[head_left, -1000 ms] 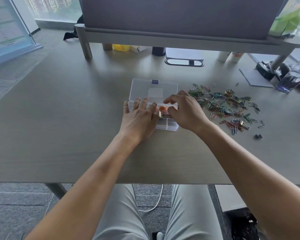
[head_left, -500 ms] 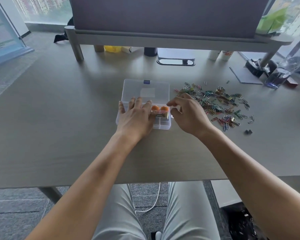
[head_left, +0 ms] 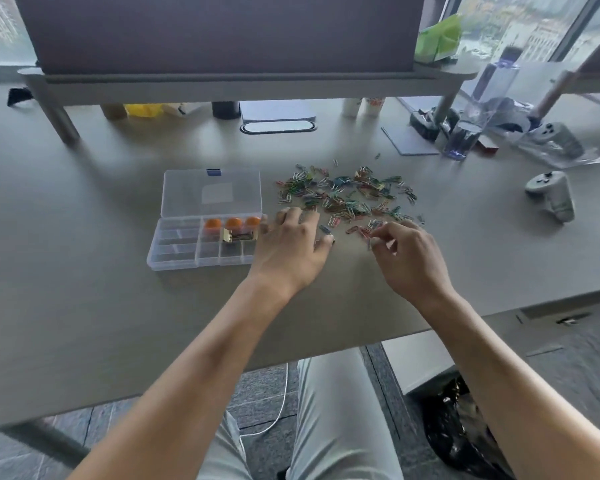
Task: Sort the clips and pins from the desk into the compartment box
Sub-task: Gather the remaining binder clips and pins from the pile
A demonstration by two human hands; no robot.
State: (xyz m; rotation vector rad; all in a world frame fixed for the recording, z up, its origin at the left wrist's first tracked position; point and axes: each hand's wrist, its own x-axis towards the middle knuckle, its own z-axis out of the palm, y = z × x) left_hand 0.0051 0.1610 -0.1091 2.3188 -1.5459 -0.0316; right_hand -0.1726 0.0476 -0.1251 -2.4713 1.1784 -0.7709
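The clear compartment box (head_left: 174,251) lies open on the desk, its lid (head_left: 212,192) folded back. Three orange round pins (head_left: 233,223) fill its back cells and gold clips (head_left: 236,236) lie in the cell in front of them. To its right spreads a pile of coloured paper clips (head_left: 347,195). My left hand (head_left: 291,247) rests flat at the pile's near left edge with fingers spread, just right of the box. At the pile's near right edge, my right hand (head_left: 409,254) has its fingers curled, thumb and fingertip pinching a small paper clip (head_left: 370,242).
A raised shelf (head_left: 222,84) spans the back of the desk, with small items under it. Far right stand a clear water bottle (head_left: 478,109), a grey notebook (head_left: 409,140) and two grey controllers (head_left: 551,195). The desk's near edge runs below my forearms.
Both hands have left the box and moved right to the paper clip pile. The box, earlier half covered by my hands, now shows fully. My view has swung right.
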